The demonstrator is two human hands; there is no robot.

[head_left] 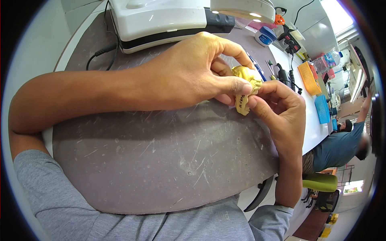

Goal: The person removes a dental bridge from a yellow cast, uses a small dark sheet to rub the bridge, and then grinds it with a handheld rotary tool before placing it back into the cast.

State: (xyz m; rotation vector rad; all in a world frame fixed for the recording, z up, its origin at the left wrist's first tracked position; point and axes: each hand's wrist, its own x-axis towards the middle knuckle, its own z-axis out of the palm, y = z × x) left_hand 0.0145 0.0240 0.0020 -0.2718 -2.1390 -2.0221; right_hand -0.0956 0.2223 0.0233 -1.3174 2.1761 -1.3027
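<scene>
Both my hands hold a small yellow dental cast [242, 105] above the grey mat. Dark handwriting runs along its pale side, and tooth shapes show at its right edge. My left hand [197, 70] grips it from the left, thumb across the front and index finger curled over the top. On the other side, my right hand [283, 106] pinches it between thumb and fingers. Part of the cast is hidden behind my fingertips.
A scratched grey mat [161, 160] covers the table. At the back stand a white machine [161, 20] and a lamp head [243, 9]. A blue-lidded jar [265, 36], slim tools [270, 69], an orange basket [309, 78] and a blue basket [321, 109] lie rightward. Another person [337, 146] is beyond.
</scene>
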